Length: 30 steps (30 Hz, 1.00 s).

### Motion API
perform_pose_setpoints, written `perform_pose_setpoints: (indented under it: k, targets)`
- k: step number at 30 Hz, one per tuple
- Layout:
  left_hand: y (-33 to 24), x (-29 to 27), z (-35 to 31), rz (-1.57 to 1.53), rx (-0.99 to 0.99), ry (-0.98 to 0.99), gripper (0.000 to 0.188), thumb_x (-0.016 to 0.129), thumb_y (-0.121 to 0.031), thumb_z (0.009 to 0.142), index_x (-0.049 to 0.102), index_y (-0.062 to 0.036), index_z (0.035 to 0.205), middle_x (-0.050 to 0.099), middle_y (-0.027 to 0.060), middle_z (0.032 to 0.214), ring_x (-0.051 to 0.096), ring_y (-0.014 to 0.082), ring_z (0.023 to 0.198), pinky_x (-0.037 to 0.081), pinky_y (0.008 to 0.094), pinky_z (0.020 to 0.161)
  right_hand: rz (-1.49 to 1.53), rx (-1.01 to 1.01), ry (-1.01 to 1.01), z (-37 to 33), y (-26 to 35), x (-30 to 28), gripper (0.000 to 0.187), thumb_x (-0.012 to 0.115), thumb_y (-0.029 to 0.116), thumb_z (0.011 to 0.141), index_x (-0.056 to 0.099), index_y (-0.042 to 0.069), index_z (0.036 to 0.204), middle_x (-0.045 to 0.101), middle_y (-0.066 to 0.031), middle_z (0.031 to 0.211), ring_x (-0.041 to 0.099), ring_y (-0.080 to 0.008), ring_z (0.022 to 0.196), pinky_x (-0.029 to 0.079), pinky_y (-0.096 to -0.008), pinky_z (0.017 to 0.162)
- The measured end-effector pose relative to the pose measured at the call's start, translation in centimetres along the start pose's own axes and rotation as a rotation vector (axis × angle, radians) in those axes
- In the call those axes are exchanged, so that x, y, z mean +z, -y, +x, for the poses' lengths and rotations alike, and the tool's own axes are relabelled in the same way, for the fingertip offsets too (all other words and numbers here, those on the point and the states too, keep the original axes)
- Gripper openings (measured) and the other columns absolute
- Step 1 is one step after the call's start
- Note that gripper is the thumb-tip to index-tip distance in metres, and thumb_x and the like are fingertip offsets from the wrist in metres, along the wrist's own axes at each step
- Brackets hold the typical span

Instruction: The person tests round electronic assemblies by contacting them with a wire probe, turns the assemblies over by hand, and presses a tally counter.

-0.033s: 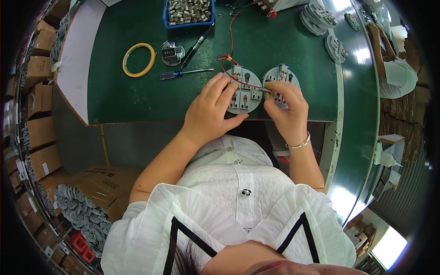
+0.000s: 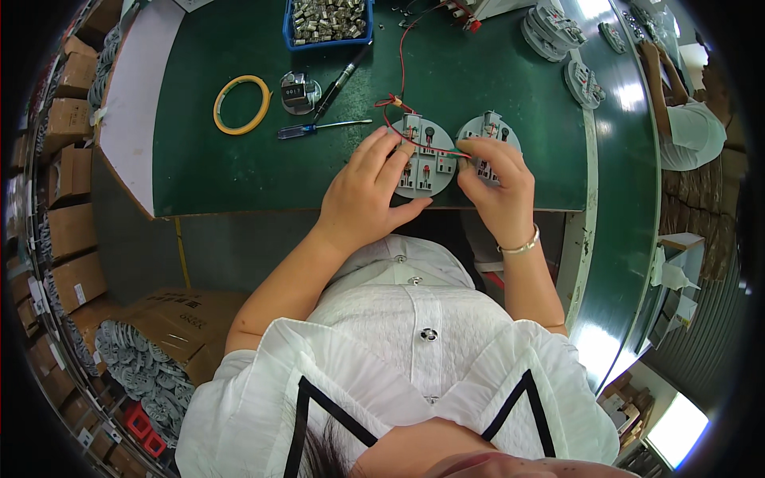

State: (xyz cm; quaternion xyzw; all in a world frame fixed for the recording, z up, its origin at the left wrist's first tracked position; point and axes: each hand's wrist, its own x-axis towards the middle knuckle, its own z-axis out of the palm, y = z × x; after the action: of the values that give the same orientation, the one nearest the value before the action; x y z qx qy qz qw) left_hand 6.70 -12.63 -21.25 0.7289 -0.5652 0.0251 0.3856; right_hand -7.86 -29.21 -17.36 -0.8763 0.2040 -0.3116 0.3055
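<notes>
A round grey plate (image 2: 437, 177) with small switch-like fittings and red and black parts lies near the front edge of the green table. My left hand (image 2: 363, 187) grips its left side, fingers on top and thumb along the lower edge. Between the thumb and forefinger of my right hand (image 2: 502, 179) is the end of a red test lead (image 2: 430, 147), pinched at the plate's right side; its tip is hard to see. The lead loops back over the plate. A second round plate (image 2: 476, 127) lies partly hidden beneath my right hand.
Behind my left hand lie a screwdriver (image 2: 299, 130), a black pen (image 2: 339, 86), a tally counter (image 2: 296, 97) and a yellow tape ring (image 2: 218, 110). A blue bin (image 2: 328, 45) of metal parts stands farther back. More round plates (image 2: 543, 46) are stacked at right, near another person (image 2: 692, 135).
My right hand has shifted very slightly left with the lead's end. My left hand and the plates stay in place.
</notes>
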Motion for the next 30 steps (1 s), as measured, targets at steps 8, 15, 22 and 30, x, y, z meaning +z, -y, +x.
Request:
perform_pose_setpoints:
  k: [8,15,22,30]
  targets:
    - [-0.3,-0.2,0.3,0.042,0.003,0.028,0.067,0.092,-0.033,0.071,0.066,-0.0077,0.127,0.057,0.0151,0.136,0.056,0.0384,0.131,0.054,0.045,0.104,-0.101,-0.149,0.055,0.5,-0.7,0.4,0.028,0.075,0.001,0.074,0.074,0.007,0.101,0.072,-0.0073,0.094,0.067,-0.0277,0.09,0.05,-0.0399,0.087]
    - [-0.3,-0.3,0.3,0.038,-0.016,0.034,0.065,0.091,-0.032,0.072,0.066,-0.0077,0.126,0.057,0.0153,0.134,0.056,0.0392,0.131,0.054,0.046,0.104,-0.127,-0.163,0.125,1.4,-0.9,0.2,0.026,0.074,0.001,0.076,0.073,0.008,0.1,0.067,-0.0055,0.087,0.063,-0.0259,0.081,0.049,-0.0395,0.085]
    - [-0.3,-0.2,0.3,0.032,-0.014,0.045,0.065,0.091,-0.032,0.072,0.065,-0.0079,0.127,0.056,0.015,0.135,0.055,0.0391,0.131,0.054,0.0457,0.103,-0.045,-0.159,0.125,1.5,-0.8,0.3,0.023,0.074,0.003,0.077,0.072,0.008,0.1,0.068,-0.0035,0.088,0.064,-0.0249,0.083,0.048,-0.0394,0.087]
    - [-0.3,-0.2,0.3,0.034,-0.017,0.053,0.067,0.091,-0.032,0.071,0.065,-0.0089,0.129,0.057,0.0145,0.134,0.055,0.0384,0.132,0.053,0.0456,0.104,0.002,-0.175,0.179,-0.3,-0.9,-0.3,0.028,0.076,-0.001,0.076,0.072,0.007,0.102,0.071,-0.0077,0.095,0.067,-0.0285,0.091,0.051,-0.045,0.094]
